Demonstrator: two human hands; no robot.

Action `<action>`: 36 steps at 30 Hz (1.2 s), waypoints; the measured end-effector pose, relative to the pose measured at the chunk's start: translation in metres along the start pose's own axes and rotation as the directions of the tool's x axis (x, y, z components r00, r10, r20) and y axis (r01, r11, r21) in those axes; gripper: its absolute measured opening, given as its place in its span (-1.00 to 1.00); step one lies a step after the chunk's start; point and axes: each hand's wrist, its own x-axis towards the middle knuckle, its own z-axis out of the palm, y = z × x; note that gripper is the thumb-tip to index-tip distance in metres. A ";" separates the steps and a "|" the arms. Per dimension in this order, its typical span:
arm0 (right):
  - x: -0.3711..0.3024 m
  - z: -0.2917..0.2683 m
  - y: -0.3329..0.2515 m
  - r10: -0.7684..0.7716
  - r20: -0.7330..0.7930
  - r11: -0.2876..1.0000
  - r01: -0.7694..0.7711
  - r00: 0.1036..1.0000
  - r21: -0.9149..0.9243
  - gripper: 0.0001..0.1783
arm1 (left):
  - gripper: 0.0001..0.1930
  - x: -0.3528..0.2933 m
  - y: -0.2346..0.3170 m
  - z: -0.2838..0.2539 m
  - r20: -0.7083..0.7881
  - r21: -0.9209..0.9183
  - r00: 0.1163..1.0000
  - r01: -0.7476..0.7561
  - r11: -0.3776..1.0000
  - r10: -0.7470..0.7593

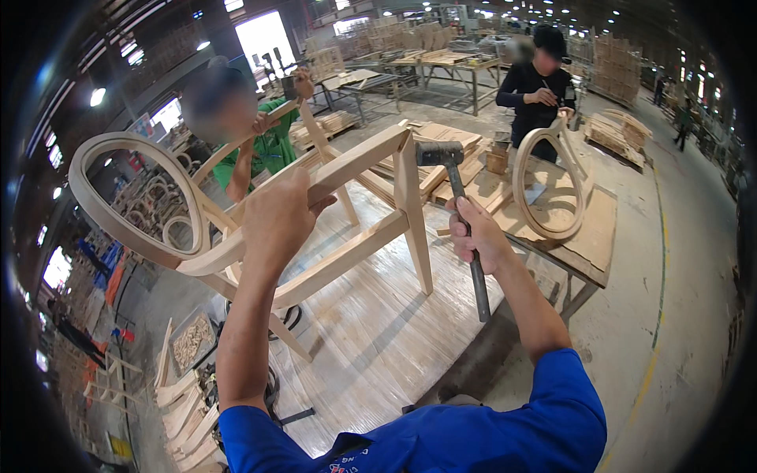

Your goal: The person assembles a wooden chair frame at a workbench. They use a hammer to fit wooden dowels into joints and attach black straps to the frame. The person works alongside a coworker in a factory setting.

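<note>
My left hand (280, 211) is closed around the seat rail of a bare wooden chair frame (363, 162). The frame stands on the worktable, its round open back (85, 185) out to the left. In my right hand (482, 236) is a mallet (479, 288), gripped by its dark handle. The mallet's dark cylindrical head (439, 153) is right beside the top of the chair's front leg (406, 177); whether they touch I cannot tell.
The worktable (371, 339) has a shiny, film-like top. Across it a person in green (272, 142) holds chair parts. At right, a person in black (516, 98) stands behind another oval chair back (516, 185). A box of wooden dowels (192, 343) and curved wood pieces (185, 418) lie at left.
</note>
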 end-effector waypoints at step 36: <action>0.021 -0.031 -0.017 0.027 0.185 0.975 0.016 0.982 -0.223 -0.78 | -0.67 0.001 0.017 0.021 -0.077 0.205 0.993 0.107 0.973 -0.092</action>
